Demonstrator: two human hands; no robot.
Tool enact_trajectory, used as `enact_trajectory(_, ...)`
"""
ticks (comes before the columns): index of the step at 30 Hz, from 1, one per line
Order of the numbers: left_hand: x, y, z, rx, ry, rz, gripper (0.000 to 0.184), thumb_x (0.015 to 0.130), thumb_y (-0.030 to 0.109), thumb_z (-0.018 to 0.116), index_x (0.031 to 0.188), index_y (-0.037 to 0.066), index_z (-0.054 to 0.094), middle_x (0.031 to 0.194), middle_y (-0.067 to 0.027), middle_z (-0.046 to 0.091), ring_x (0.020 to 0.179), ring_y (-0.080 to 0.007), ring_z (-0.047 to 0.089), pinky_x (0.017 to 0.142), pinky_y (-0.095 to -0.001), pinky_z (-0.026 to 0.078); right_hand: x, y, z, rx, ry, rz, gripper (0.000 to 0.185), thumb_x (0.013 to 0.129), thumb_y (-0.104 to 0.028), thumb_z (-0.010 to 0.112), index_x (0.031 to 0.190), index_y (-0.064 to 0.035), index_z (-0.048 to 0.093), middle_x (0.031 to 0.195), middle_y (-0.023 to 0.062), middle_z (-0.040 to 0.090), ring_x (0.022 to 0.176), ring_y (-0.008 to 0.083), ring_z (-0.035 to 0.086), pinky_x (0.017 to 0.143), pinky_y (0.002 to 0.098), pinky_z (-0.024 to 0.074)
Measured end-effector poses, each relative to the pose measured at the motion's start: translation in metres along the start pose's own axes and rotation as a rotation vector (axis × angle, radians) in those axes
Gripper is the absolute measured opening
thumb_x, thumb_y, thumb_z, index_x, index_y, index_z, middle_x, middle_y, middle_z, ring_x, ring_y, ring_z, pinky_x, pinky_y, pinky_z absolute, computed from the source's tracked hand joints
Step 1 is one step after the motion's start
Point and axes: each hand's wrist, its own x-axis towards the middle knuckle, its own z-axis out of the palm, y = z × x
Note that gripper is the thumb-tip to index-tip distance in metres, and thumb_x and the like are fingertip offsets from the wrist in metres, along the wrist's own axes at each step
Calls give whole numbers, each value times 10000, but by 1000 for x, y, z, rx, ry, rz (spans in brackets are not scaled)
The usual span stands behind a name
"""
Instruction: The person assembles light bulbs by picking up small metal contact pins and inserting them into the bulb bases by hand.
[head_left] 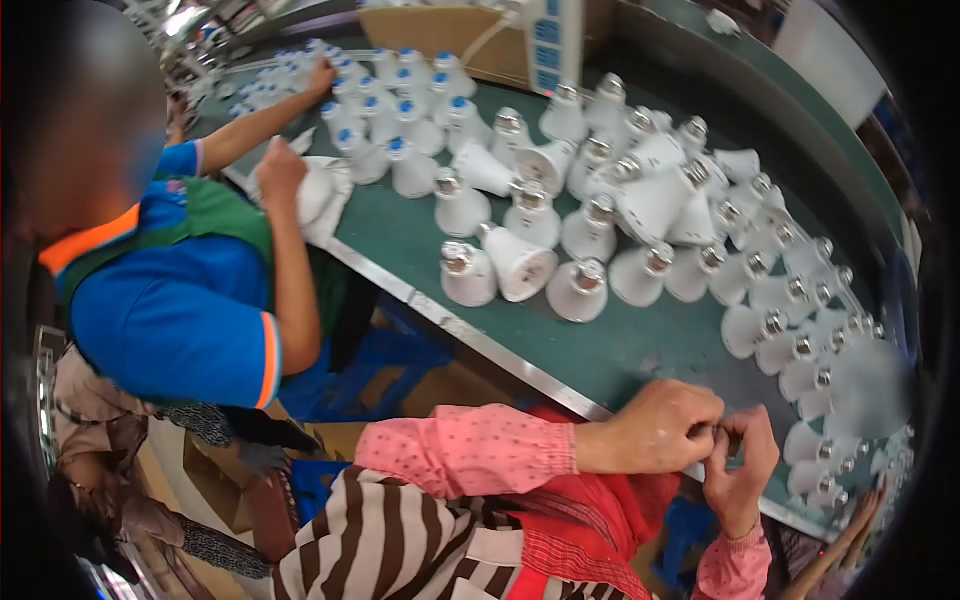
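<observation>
My left hand (655, 428), in a pink dotted sleeve, is closed with its fingertips pinched together at the front edge of the green work surface. My right hand (742, 468) meets it there, fingers curled and thumb and fingertips pressed together. Whatever they pinch is too small or too hidden to make out. Beyond them stand many white LED bulbs with silver screw caps; a nearby bulb (578, 290) is upright, cap up. One bulb (518, 262) leans on its side, and other bulbs (655, 200) lie in a pile.
A co-worker in a blue shirt (170, 310) sits at the left, one hand reaching among blue-capped bulbs (400, 110) and the other by a white cloth (325, 200). A cardboard box (450, 45) stands at the back. Another person's forearms (845, 540) show at lower right.
</observation>
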Motion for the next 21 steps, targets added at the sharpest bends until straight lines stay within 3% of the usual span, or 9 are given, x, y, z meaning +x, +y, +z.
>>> enact_trajectory(2,2,-3,3,27,30,39,121,818,74,652,787,-11,571,751,-197,584,686,-422,588,614,-476,450,8,4,1,-292,21,-276,173,808,83,684,936,7,596,814,132,550,651,281,541,554,392,427)
enact_trajectory(5,3,-1,4,29,37,90,114,808,68,653,793,-13,574,750,-213,579,680,-429,574,619,-479,452,9,3,-4,-365,-1,-336,169,818,78,696,953,23,612,856,152,589,689,320,575,569,412,452)
enact_trajectory(8,3,0,-3,-1,-13,35,96,845,73,672,841,-12,626,744,-168,625,665,-327,628,622,-436,475,1,-2,-8,-49,25,-142,182,824,75,696,992,28,648,889,163,623,723,311,613,619,394,492)
enact_trajectory(10,4,9,-12,-209,-143,-280,98,916,90,689,899,-6,690,795,-82,705,699,-173,660,639,-357,512,-2,-6,-14,138,30,54,179,853,70,708,1025,33,679,903,134,660,789,238,663,690,331,532)
enact_trajectory(12,2,11,-14,-341,-186,-404,136,960,127,663,951,1,715,796,-46,704,730,-64,625,629,-291,502,-7,-13,-11,567,101,396,158,890,48,724,1045,26,700,902,71,677,846,136,659,752,282,542)
enact_trajectory(14,2,12,-12,-554,-233,-529,124,987,115,658,981,7,718,867,-25,736,743,-63,633,647,-254,513,-9,-10,-15,761,67,487,116,947,14,715,1059,33,690,960,29,683,889,84,639,787,260,538)
enact_trajectory(17,5,20,-10,-566,-253,-592,100,993,91,659,1006,4,706,884,-85,754,742,-107,669,688,-261,546,-17,-4,-14,945,74,472,81,982,2,690,1057,28,676,991,25,678,895,64,622,789,252,527)
enact_trajectory(20,6,17,-9,-626,-267,-653,98,992,96,657,987,8,700,883,-87,756,737,-106,669,689,-258,545,-19,-1,-12,982,74,472,47,1003,-1,670,1040,27,661,996,20,670,896,55,614,791,244,518)
enact_trajectory(21,6,17,-8,-613,-274,-651,97,990,95,657,985,7,699,880,-86,754,737,-105,668,688,-257,543,-19,-3,-10,985,101,485,62,986,-12,693,1024,16,653,963,13,656,856,47,593,739,246,504)
